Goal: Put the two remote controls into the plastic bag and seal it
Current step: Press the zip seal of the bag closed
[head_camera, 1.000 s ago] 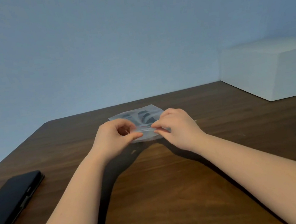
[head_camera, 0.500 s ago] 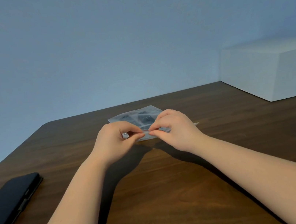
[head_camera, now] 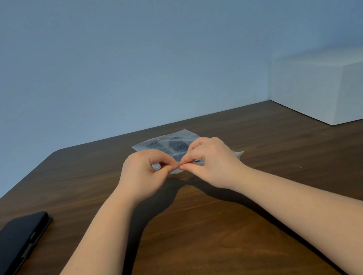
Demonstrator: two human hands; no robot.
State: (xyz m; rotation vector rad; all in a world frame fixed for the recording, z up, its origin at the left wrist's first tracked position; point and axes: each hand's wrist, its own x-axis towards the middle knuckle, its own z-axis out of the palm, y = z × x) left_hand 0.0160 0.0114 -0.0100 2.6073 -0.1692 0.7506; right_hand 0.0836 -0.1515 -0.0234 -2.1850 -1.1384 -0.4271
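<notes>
A clear plastic bag [head_camera: 164,141] lies on the dark wooden table [head_camera: 214,238] near its far edge. Two dark remote controls [head_camera: 178,146] show through the plastic, side by side inside the bag. My left hand [head_camera: 143,174] and my right hand [head_camera: 212,163] pinch the bag's near edge between thumb and fingers. The fingertips of both hands meet at the middle of that edge. The hands hide most of the near strip of the bag; one corner sticks out to the right of my right hand.
A black flat case [head_camera: 11,252] lies at the table's left edge. A large white box [head_camera: 338,88] stands at the back right against the blue wall. The table's far edge runs just behind the bag.
Both hands have slid toward each other along the bag's near edge, and their fingertips now touch at the middle. The bag has stayed in place.
</notes>
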